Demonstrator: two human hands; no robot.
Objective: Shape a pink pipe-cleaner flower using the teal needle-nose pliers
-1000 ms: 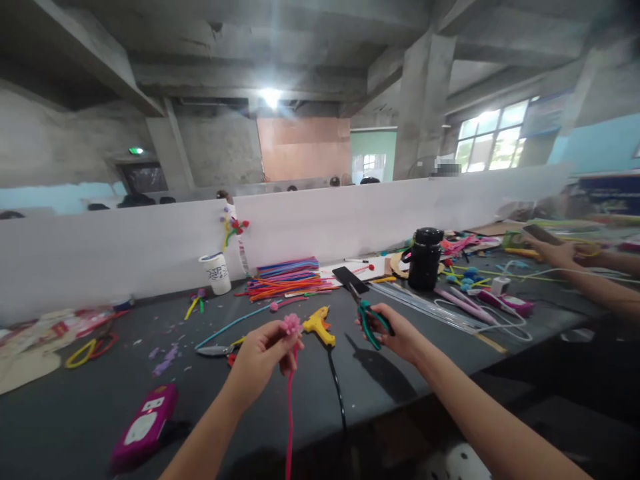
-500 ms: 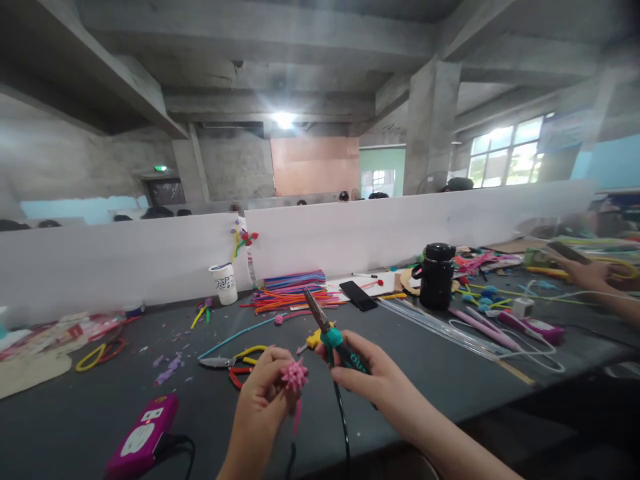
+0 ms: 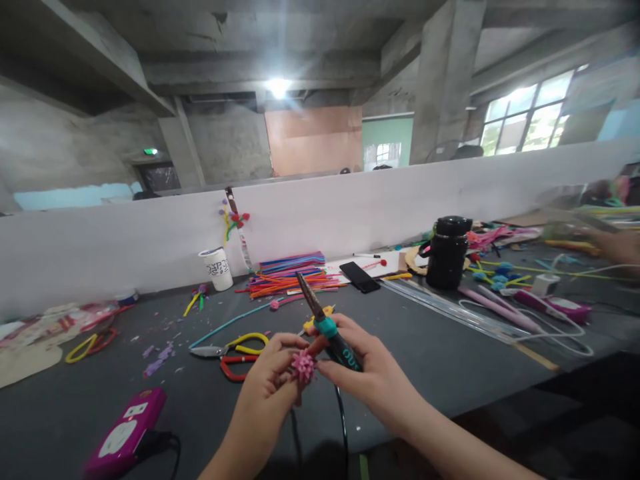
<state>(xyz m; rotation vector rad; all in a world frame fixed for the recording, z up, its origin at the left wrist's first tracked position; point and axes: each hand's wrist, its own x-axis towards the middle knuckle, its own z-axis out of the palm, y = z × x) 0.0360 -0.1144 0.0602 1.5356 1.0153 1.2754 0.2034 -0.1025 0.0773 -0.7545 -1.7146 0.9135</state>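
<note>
My left hand pinches a small spiky pink pom-pom flower between thumb and fingers. My right hand is wrapped round the handle of a small corded hair iron, black and teal with a long tapered metal tip pointing up and away. A fingertip of the right hand is close beside the flower; whether it touches is hard to make out. The iron's tip stands clear of the flower. Behind my left hand lie scissors with one yellow and one red handle loop. A yellow object is partly hidden behind the iron.
Pipe cleaners, a phone, a black flask and a white cup stand or lie along the partition. A magenta corded device is at the front left. Another person's hand is blurred at far right.
The view has tilted down a little. My right hand has come closer to my left hand, and a finger now reaches beside the pink flower. Both hands keep their hold.
</note>
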